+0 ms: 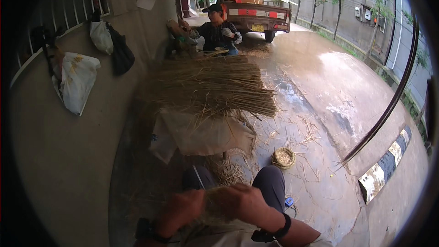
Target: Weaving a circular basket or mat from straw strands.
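Observation:
My left hand (185, 206) is at the lower middle, blurred, with its fingers curled at the left end of a blurry straw piece (209, 197). My right hand (240, 201) grips the right part of that piece, between my knees. A thin pale strip (197, 176) rises from near my left hand. Just beyond my knees (267, 187) is a pile of loose straw (231, 171). A round straw coil (283, 157) lies on the ground to the right, and a small blue object (289, 201) is by my right knee.
A large straw bundle (215, 87) rests over a pale cloth (206, 132) ahead. A co-worker (215, 36) sits behind it, near a cargo vehicle (256, 16). Bags (75, 77) hang on the left wall. A striped curb (384, 164) and dark pole (398, 87) stand at right.

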A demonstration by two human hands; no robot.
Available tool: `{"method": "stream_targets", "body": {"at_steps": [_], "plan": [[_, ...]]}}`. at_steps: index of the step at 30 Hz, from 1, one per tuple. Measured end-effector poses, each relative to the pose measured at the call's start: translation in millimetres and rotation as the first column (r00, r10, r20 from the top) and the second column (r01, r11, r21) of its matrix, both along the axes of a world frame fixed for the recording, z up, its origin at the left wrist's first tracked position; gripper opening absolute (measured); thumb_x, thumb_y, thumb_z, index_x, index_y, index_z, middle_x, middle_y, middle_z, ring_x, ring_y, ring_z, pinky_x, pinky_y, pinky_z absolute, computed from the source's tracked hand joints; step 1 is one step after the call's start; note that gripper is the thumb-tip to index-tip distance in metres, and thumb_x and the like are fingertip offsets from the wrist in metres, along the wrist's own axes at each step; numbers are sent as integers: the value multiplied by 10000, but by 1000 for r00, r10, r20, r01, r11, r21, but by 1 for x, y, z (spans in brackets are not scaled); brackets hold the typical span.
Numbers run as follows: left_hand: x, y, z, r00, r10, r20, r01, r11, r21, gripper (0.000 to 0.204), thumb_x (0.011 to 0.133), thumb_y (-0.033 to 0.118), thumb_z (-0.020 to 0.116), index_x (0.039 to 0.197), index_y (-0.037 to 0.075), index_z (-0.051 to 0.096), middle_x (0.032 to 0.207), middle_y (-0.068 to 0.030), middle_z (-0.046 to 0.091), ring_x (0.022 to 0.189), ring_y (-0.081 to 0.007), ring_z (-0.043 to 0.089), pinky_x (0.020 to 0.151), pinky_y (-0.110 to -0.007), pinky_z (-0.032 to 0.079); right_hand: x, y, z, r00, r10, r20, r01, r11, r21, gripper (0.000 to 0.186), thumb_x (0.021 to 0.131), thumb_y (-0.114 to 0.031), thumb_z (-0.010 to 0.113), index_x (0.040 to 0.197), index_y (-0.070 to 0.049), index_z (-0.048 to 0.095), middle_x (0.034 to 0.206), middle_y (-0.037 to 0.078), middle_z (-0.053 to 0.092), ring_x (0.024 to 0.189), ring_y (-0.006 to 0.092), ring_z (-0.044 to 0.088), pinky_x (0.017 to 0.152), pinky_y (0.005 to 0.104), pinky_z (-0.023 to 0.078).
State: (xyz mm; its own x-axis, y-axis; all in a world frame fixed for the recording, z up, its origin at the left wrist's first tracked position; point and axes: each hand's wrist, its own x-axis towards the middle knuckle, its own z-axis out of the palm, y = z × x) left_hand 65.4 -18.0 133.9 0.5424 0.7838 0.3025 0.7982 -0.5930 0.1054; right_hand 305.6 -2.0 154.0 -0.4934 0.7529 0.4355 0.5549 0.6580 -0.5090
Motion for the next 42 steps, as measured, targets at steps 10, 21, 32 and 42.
{"method": "stream_targets", "body": {"at_steps": [10,21,32,42], "plan": [[25,-2,23,960,-279,-36,281,957,79,102,855,114,667,925,81,600,788,-65,604,736,-219,695,600,-364,576,-2,55,-12,991,119,-53,-96,941,325,196,927,-194,685,1055,-46,697,871,143,667,808,362,687,697,444,569],[4,7,-6,994,-106,-14,107,994,28,139,921,126,670,1032,59,620,814,-115,642,715,-298,688,597,-434,560,28,10,40,470,-361,-806,-604,534,-592,195,1012,-113,641,1136,22,709,985,167,730,872,251,745,738,337,581],[-194,31,17,752,564,-341,-615,787,-56,90,980,163,601,979,78,571,824,-186,690,798,-419,711,677,-504,563,258,5,-28,785,-540,302,522,840,146,90,953,-149,628,879,-101,648,722,171,636,677,396,655,586,485,504],[-147,8,28,931,338,-140,-353,930,-103,139,979,199,634,939,69,606,863,-203,691,815,-422,705,696,-503,569,360,-5,-43,521,-823,224,835,547,66,168,1001,-143,568,934,-31,673,946,225,686,930,454,670,751,480,522]]}}
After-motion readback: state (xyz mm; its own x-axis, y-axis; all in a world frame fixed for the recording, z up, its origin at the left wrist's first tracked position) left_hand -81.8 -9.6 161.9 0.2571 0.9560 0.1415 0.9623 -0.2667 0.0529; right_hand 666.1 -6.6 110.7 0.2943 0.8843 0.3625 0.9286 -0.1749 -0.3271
